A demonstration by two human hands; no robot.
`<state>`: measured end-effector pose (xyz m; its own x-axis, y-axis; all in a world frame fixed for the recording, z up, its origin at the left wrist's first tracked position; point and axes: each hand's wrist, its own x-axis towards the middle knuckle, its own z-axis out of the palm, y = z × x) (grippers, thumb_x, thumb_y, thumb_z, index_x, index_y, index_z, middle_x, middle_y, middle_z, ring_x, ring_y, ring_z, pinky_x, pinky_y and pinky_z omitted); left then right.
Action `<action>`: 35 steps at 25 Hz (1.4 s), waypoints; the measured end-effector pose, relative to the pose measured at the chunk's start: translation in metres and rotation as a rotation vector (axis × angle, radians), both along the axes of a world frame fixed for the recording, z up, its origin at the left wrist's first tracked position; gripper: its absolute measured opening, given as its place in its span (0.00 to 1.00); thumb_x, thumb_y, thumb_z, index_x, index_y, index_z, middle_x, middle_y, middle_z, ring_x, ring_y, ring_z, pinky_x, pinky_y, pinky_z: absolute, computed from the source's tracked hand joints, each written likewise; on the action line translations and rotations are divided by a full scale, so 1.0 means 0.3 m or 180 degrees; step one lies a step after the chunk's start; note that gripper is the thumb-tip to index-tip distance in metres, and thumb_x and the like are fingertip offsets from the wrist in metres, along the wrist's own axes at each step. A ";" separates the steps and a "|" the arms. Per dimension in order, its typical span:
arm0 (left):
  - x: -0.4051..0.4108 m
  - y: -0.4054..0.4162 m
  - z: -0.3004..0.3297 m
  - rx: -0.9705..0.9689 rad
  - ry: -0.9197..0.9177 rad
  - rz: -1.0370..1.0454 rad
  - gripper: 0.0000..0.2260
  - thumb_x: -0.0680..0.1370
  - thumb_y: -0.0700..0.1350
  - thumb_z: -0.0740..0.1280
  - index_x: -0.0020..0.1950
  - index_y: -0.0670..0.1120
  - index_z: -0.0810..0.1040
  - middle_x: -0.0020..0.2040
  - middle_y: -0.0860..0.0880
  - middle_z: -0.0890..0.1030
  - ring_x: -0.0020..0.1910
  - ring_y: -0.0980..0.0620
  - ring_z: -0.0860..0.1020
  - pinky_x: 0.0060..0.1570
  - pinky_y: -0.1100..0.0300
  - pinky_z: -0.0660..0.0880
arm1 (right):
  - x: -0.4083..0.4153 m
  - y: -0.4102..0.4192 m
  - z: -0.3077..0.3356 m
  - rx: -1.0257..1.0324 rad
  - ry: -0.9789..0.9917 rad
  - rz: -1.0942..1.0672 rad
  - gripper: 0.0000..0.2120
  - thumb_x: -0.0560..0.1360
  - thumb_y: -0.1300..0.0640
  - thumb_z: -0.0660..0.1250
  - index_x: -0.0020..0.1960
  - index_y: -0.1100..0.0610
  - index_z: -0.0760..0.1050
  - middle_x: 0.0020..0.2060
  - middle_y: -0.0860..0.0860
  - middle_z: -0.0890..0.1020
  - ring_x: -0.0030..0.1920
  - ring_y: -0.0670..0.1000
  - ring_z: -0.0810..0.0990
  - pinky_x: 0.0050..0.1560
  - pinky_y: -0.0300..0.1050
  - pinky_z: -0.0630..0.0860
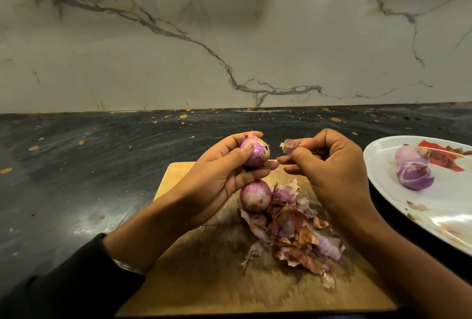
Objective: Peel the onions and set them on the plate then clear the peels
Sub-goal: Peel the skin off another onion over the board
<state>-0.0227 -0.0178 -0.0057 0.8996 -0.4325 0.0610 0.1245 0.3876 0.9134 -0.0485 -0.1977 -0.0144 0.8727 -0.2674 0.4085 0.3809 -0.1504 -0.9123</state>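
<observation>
My left hand (217, 178) grips a small purple onion (255, 154) above the wooden cutting board (209, 280); bits of dry skin still cling to it. Just to its right, my right hand (329, 165) pinches a torn scrap of peel (288, 146) between thumb and fingers. Another onion (255, 197) lies on the board under my left hand, touching a heap of reddish peels (296, 237). Two peeled onions (415, 174) sit on the white plate (439, 216) at the right.
The board lies on a dark, speckled counter (89, 165) that ends at a marble-patterned wall (229, 38). The plate has a red flower print and a few peel scraps on it. My left forearm wears a dark sleeve.
</observation>
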 end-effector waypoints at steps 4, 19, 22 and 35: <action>0.007 0.003 -0.002 -0.0148 0.0184 0.0030 0.17 0.79 0.40 0.61 0.67 0.39 0.74 0.59 0.36 0.80 0.58 0.37 0.81 0.55 0.53 0.80 | -0.001 -0.006 0.001 -0.0444 -0.0093 0.0005 0.07 0.75 0.67 0.69 0.44 0.56 0.76 0.35 0.55 0.82 0.35 0.55 0.84 0.34 0.47 0.81; 0.014 0.004 -0.018 0.0232 -0.0360 0.0210 0.22 0.71 0.42 0.70 0.64 0.43 0.76 0.60 0.41 0.82 0.55 0.46 0.83 0.52 0.57 0.81 | -0.005 0.011 -0.014 -0.0795 -0.0238 0.0244 0.07 0.75 0.51 0.71 0.53 0.48 0.83 0.42 0.46 0.85 0.43 0.50 0.85 0.42 0.48 0.83; 0.013 0.006 -0.018 0.0358 -0.0486 0.0176 0.22 0.68 0.43 0.73 0.62 0.44 0.78 0.60 0.41 0.81 0.54 0.46 0.83 0.52 0.57 0.80 | -0.003 0.013 -0.017 -0.0757 -0.0265 0.0294 0.08 0.75 0.51 0.71 0.54 0.49 0.83 0.44 0.47 0.86 0.44 0.50 0.85 0.41 0.51 0.84; -0.004 -0.003 -0.018 0.0570 -0.0868 0.0324 0.20 0.64 0.38 0.75 0.54 0.46 0.78 0.51 0.47 0.85 0.50 0.51 0.84 0.47 0.62 0.80 | 0.002 0.009 -0.021 -0.0434 -0.0328 0.0449 0.06 0.75 0.58 0.73 0.51 0.56 0.85 0.44 0.50 0.87 0.43 0.51 0.87 0.39 0.51 0.84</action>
